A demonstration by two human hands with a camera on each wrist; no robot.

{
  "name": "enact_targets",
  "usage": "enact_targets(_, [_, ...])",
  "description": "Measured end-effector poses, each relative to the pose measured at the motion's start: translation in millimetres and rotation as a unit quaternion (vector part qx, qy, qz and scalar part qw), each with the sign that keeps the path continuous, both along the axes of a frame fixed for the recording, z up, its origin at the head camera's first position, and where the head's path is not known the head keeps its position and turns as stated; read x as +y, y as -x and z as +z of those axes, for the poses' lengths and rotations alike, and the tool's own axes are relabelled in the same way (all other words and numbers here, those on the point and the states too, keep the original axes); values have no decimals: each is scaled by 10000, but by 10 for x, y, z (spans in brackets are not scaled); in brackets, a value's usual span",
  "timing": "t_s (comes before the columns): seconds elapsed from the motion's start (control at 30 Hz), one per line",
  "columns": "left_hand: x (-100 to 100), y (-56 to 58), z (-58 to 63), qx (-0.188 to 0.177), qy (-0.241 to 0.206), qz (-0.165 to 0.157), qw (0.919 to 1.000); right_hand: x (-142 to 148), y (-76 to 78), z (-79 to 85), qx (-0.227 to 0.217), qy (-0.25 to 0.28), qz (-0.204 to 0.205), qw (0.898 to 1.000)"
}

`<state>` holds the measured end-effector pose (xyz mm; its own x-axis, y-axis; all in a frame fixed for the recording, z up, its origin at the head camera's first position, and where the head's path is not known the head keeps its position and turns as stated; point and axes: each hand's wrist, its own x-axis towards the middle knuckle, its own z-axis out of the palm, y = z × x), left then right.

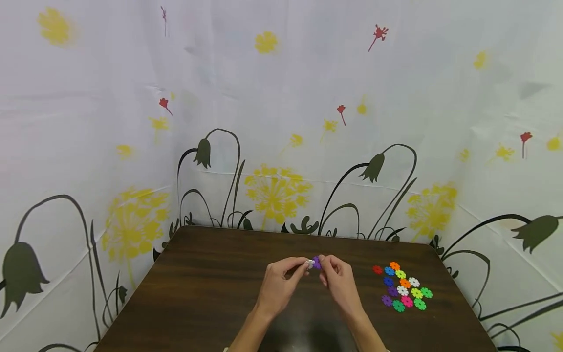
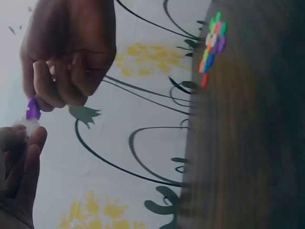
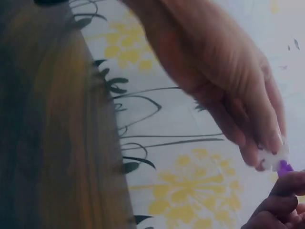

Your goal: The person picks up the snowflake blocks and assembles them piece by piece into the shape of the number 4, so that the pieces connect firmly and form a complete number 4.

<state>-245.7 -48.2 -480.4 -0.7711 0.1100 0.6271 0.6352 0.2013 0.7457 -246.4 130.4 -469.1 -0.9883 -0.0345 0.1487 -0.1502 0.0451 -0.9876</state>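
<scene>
My left hand (image 1: 277,287) pinches a white notched disc (image 3: 273,158) between thumb and fingers. Opposite it, my right hand (image 1: 339,283) pinches a purple notched disc (image 1: 316,262) by its edge. Edge to edge, the two discs meet between the hands, above the dark table. In the left wrist view the purple disc (image 2: 33,109) stands out from the right fingertips against the white disc (image 2: 27,127). Fingers cover part of both discs.
On the right of the brown table (image 1: 198,293) lie several loose notched discs (image 1: 404,283) in red, orange, blue, yellow, white, purple, pink and green. A pale patterned curtain (image 1: 281,98) hangs behind the table's far edge.
</scene>
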Motion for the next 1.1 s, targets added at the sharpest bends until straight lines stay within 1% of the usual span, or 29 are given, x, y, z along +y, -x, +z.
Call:
enact_targets(0.03, [0, 18, -20, 111, -19, -17, 9999, -20, 0, -10, -51, 109, 13, 9999])
enact_targets(0.1, [8, 48, -53, 198, -39, -24, 9998, -40, -5, -18, -186, 288, 61, 9994])
enact_targets(0.2, [-28, 77, -56, 135, 0, -136, 9998, -71, 24, -3, -422, 466, 172, 9979])
enact_targets(0.27, [-35, 102, -18, 35, 105, -283, 9995, -22, 63, 17, -504, 414, 271, 9975])
enact_targets(0.37, [-51, 151, 81, -104, 310, -527, 9981, 167, 150, 41, -407, 59, 599, 9974])
enact_targets(0.4, [-66, 166, 115, -92, 374, -560, 9977, 258, 173, 37, -377, -129, 651, 9971])
enact_targets(0.43, [-92, 178, 143, -59, 443, -557, 9975, 362, 194, 20, -351, -423, 661, 9963])
enact_targets(0.47, [-128, 185, 165, -42, 478, -538, 9974, 478, 206, -9, -329, -872, 594, 9939])
enact_targets(0.5, [-171, 188, 180, -45, 489, -499, 9975, 600, 213, -47, -341, -1432, 464, 9880])
enact_targets(0.53, [-223, 188, 188, -39, 490, -428, 9979, 732, 214, -110, -394, -2065, 282, 9773])
enact_targets(0.57, [-278, 184, 190, -41, 472, -339, 9983, 870, 208, -184, -473, -2788, 76, 9591])
enact_targets(0.6, [-336, 177, 187, -74, 438, -230, 9987, 1008, 197, -268, -591, -3475, -102, 9357])
enact_targets(0.63, [-395, 178, 185, -136, 382, -129, 9991, 1144, 196, -356, -703, -4110, -240, 9086])
enact_targets(0.67, [-449, 179, 181, -193, 309, -19, 9993, 1273, 190, -448, -813, -4632, -330, 8819])
enact_targets(0.7, [-498, 180, 175, -254, 240, 90, 9993, 1392, 191, -540, -951, -4991, -384, 8604])
enact_targets(0.73, [-542, 184, 166, -295, 167, 192, 9992, 1499, 192, -631, -1105, -5222, -433, 8445])
enact_targets(0.77, [-579, 187, 155, -348, 106, 282, 9989, 1586, 196, -710, -1304, -5352, -486, 8332])
enact_targets(0.83, [-634, 196, 128, -454, 6, 392, 9982, 1717, 207, -837, -1698, -5435, -578, 8200])
enact_targets(0.87, [-652, 201, 115, -485, -19, 418, 9979, 1762, 212, -883, -1865, -5435, -635, 8160])
enact_targets(0.9, [-665, 208, 104, -523, -40, 426, 9977, 1793, 219, -917, -2039, -5387, -708, 8144])
enact_targets(0.97, [-679, 224, 89, -577, -75, 409, 9975, 1830, 236, -960, -2215, -5227, -837, 8190])
enact_targets(1.03, [-681, 236, 88, -584, -129, 389, 9975, 1851, 253, -980, -2163, -5040, -934, 8309])
enact_targets(1.1, [-680, 235, 97, -560, -126, 382, 9976, 1865, 274, -1006, -2010, -4798, -950, 8488])
